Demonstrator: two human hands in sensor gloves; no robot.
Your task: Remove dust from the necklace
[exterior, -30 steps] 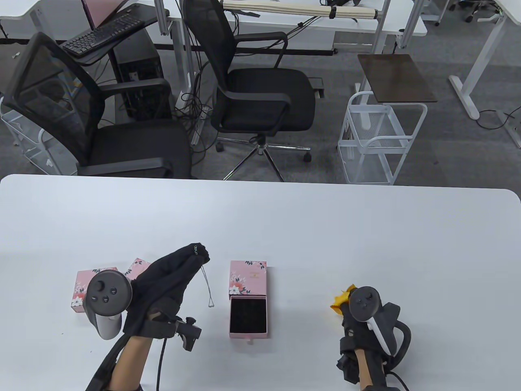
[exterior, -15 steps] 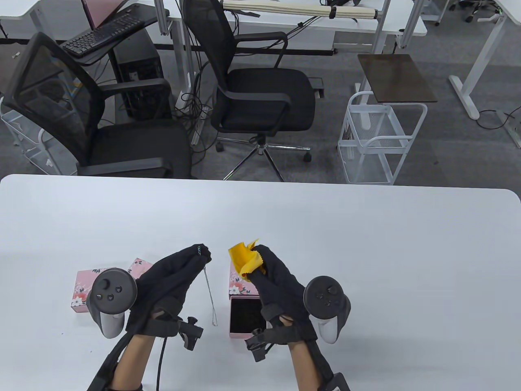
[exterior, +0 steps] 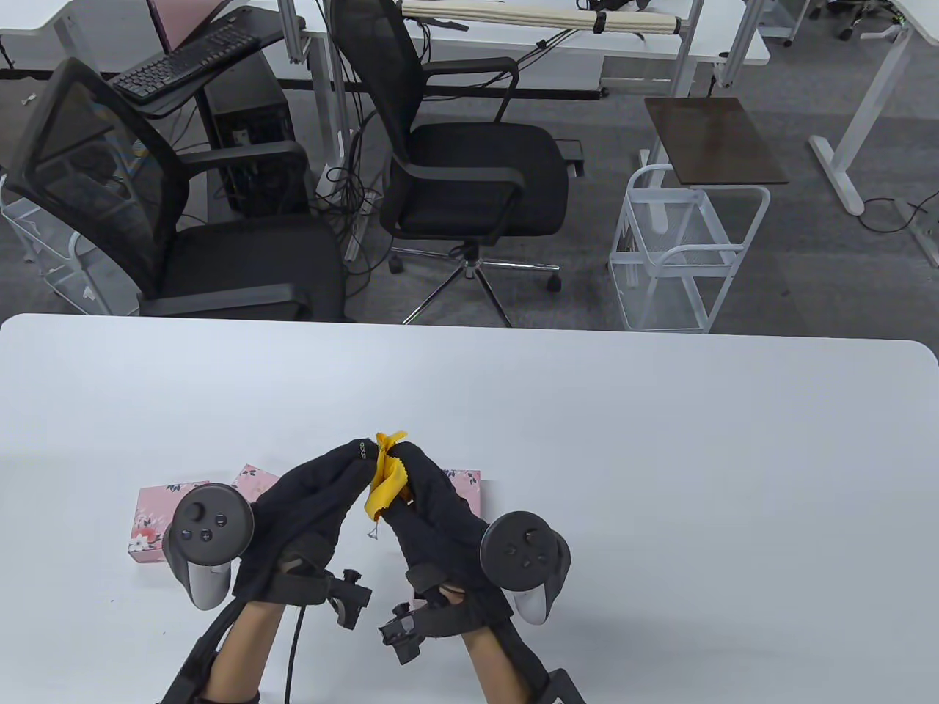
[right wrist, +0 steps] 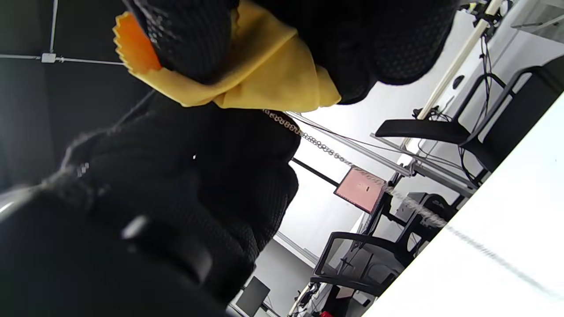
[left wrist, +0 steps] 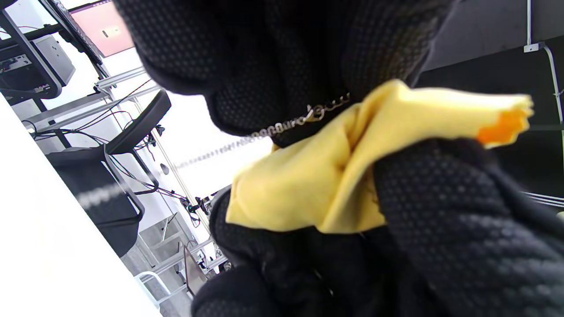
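At about eight o'clock on the white table lie two small pink floral cardboard boxes, just left of the left hand. That hand pinches the top of the thin silver chain necklace between its gloved fingertips, held above the table near six o'clock. Touching it at its three o'clock side, the right hand grips a folded yellow cleaning cloth wrapped around the chain, whose small pendant end dangles just below the cloth. A third pink box peeks out behind the right hand. The risk, as I judge it, is pulling the cloth down too hard: the fine chain could slip from the left pinch, snag or kink.
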